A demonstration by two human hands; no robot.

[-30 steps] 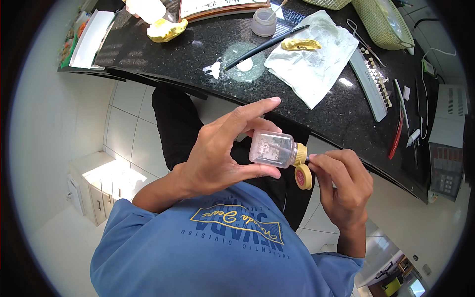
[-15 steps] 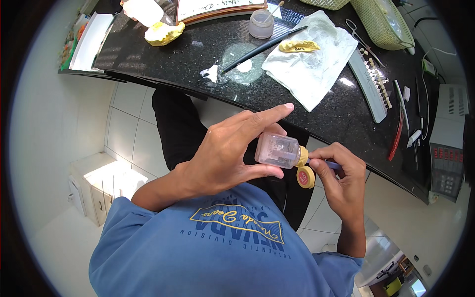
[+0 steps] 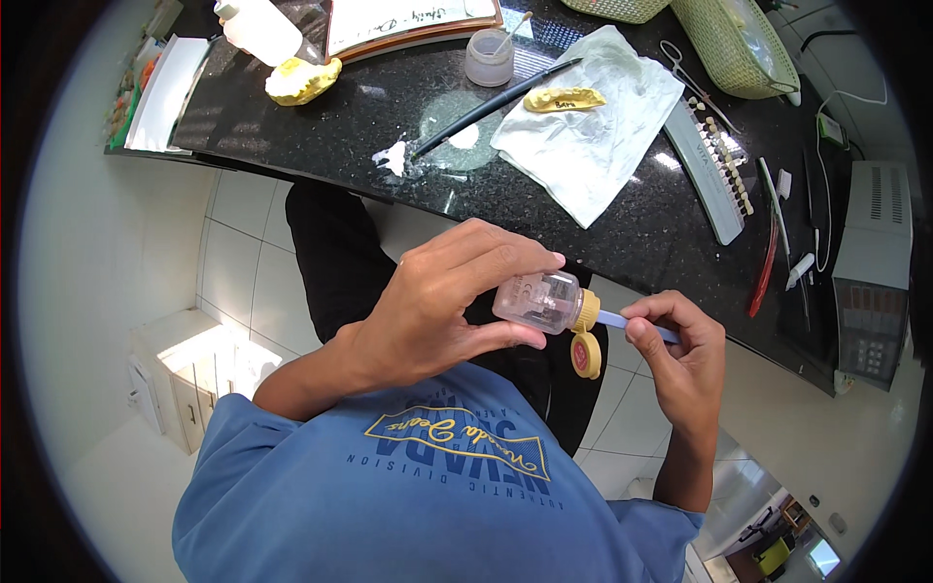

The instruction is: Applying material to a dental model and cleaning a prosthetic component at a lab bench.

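Note:
My left hand (image 3: 432,296) grips a small clear bottle (image 3: 536,299) that lies on its side in the air, its yellow neck pointing right. A yellow flip cap (image 3: 585,356) hangs from the neck, swung away from the mouth. In my right hand (image 3: 688,355) a thin lilac stick (image 3: 612,319) is pinched between thumb and fingers. Its left end reaches the bottle's mouth; whether the tip is still inside is hard to make out. Both hands are over my lap, just in front of the counter edge.
On the black counter (image 3: 321,155) lie a white cloth (image 3: 612,146) with a yellow dental cast piece (image 3: 566,99), a black pen-like tool (image 3: 486,112), a jar (image 3: 489,60), a tooth shade guide (image 3: 708,175) and scissors-like forceps (image 3: 673,56). A grey machine (image 3: 873,262) stands at right.
My right hand has pulled away from the bottle, drawing the lilac stick outward so that more of it shows. The whole view has shifted slightly.

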